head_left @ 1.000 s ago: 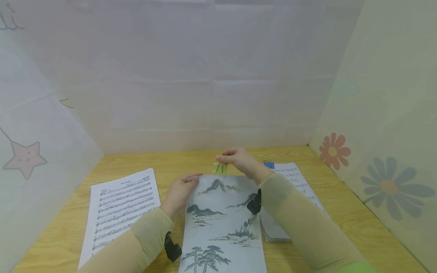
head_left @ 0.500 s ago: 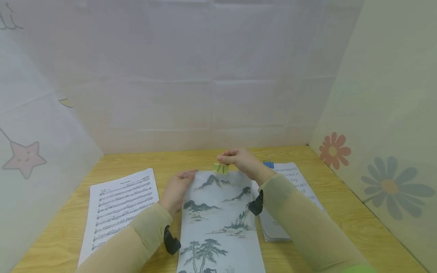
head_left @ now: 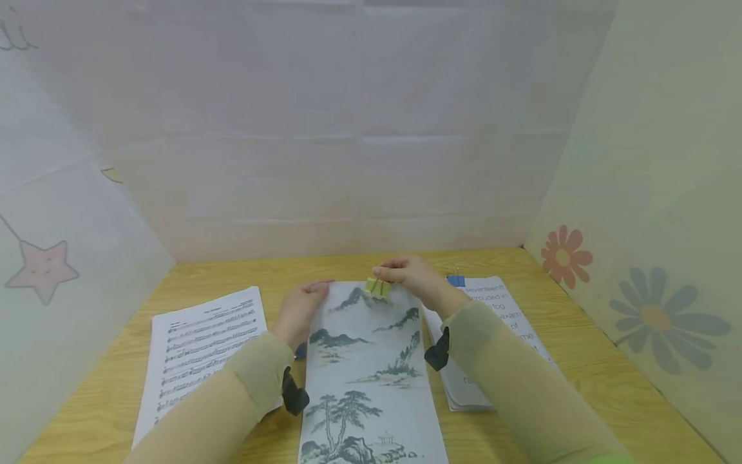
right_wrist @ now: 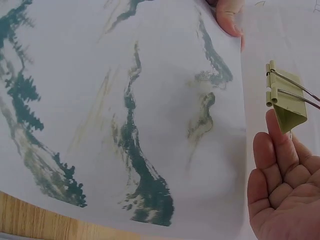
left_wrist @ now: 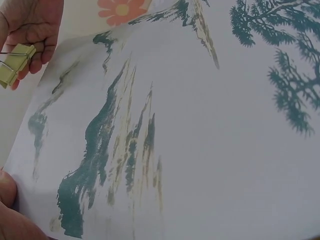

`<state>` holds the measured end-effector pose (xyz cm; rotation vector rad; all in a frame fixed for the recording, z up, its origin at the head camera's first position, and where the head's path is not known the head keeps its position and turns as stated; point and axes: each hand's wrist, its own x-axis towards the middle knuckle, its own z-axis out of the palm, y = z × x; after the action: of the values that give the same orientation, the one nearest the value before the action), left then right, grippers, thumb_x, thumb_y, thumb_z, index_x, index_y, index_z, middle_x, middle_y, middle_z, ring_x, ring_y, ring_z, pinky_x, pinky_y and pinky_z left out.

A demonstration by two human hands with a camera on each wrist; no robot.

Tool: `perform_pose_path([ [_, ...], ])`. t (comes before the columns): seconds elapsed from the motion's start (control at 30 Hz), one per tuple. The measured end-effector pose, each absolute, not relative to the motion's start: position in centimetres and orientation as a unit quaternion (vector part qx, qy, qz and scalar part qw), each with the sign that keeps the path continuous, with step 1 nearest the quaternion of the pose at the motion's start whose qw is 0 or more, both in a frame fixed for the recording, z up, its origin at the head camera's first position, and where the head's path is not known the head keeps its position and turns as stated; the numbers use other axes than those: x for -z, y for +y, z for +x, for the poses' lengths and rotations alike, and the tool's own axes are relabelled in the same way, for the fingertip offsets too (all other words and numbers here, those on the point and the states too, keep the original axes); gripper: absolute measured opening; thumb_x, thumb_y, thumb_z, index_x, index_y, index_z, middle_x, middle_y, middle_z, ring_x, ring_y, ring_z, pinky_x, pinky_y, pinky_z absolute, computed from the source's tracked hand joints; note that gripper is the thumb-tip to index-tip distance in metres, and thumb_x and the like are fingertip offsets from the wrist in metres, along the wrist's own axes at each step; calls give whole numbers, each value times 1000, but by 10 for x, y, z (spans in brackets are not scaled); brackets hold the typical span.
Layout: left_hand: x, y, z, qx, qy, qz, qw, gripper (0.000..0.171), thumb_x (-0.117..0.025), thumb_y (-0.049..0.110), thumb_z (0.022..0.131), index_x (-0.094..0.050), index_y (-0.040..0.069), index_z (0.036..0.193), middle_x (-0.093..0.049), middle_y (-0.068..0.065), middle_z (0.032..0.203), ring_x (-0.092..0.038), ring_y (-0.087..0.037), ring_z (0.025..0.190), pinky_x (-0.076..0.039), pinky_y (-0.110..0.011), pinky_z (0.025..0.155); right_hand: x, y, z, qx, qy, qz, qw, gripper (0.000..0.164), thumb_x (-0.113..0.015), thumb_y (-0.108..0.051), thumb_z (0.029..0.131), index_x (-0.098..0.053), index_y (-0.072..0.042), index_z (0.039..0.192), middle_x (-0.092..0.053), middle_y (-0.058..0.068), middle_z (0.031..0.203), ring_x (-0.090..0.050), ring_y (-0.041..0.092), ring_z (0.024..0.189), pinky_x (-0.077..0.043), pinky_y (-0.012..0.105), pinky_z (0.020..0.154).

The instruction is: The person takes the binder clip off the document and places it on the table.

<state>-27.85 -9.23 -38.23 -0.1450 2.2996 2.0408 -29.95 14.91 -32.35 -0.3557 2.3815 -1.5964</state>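
In the head view my left hand (head_left: pixel 298 312) pinches the upper left corner of a white paper (head_left: pixel 371 361) printed with an ink landscape of mountains and pines. The paper is tilted up from the table; whether it is one sheet or several I cannot tell. My right hand (head_left: pixel 420 280) holds a yellow binder clip (head_left: pixel 377 287) by its wire handles near the paper's top edge. In the right wrist view the clip (right_wrist: pixel 287 95) has its mouth toward the paper (right_wrist: pixel 165 110), with a small gap between them. The left wrist view also shows the clip (left_wrist: pixel 17 65) apart from the paper.
A stack of sheet music (head_left: pixel 211 348) lies on the wooden table (head_left: pixel 290 274) at left. At right lies a stack of text pages (head_left: pixel 493 322) with a blue binder clip (head_left: pixel 456 281) at its top. A small blue object (head_left: pixel 300 351) shows beside the left wrist, partly hidden.
The left hand and the landscape paper have risen, and more of the paper's lower part shows. The yellow binder clip moved slightly right and now overlaps the paper's top in the head view.
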Motion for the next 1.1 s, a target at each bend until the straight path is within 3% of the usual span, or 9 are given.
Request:
perform_pose_path([
  [0.3, 377, -93, -286, -662, 746, -61, 38, 29, -52, 27, 100, -63, 21, 126, -62, -9, 116, -63, -24, 91, -54, -36, 79, 325, 155, -297, 551, 817, -117, 121, 46, -63, -36, 93, -58, -4, 127, -57, 12, 125, -47, 31, 122, -21, 60, 110],
  [0.53, 375, -95, -293, -684, 725, -74, 41, 27, -52, 29, 100, -64, 23, 124, -60, -6, 120, -60, -24, 99, -51, -37, 85, 331, 160, -297, 540, 825, -111, 125, 47, -63, -39, 93, -59, -7, 127, -59, 11, 122, -46, 31, 124, -22, 62, 109],
  [0.77, 379, -99, -307, -662, 747, -55, 8, 30, -53, 24, 100, -64, 14, 126, -53, -7, 133, -50, -26, 115, -42, -39, 99, 336, 163, -295, 538, 827, -106, 122, 43, -64, -36, 93, -61, -6, 123, -60, 10, 116, -48, 31, 120, -24, 59, 109],
  [0.97, 381, -103, -315, -666, 744, -48, 0, 31, -51, 20, 101, -61, 7, 127, -49, -12, 138, -46, -28, 123, -38, -41, 105, 342, 167, -294, 533, 830, -105, 128, 47, -64, -38, 92, -60, -8, 127, -59, 9, 122, -43, 32, 128, -25, 59, 109],
  [1.1, 381, -104, -321, -669, 742, -54, 3, 32, -51, 20, 101, -61, 7, 128, -50, -12, 137, -47, -28, 121, -39, -40, 104, 347, 169, -292, 528, 833, -101, 128, 44, -65, -39, 91, -62, -9, 123, -60, 8, 113, -49, 29, 119, -28, 59, 107],
])
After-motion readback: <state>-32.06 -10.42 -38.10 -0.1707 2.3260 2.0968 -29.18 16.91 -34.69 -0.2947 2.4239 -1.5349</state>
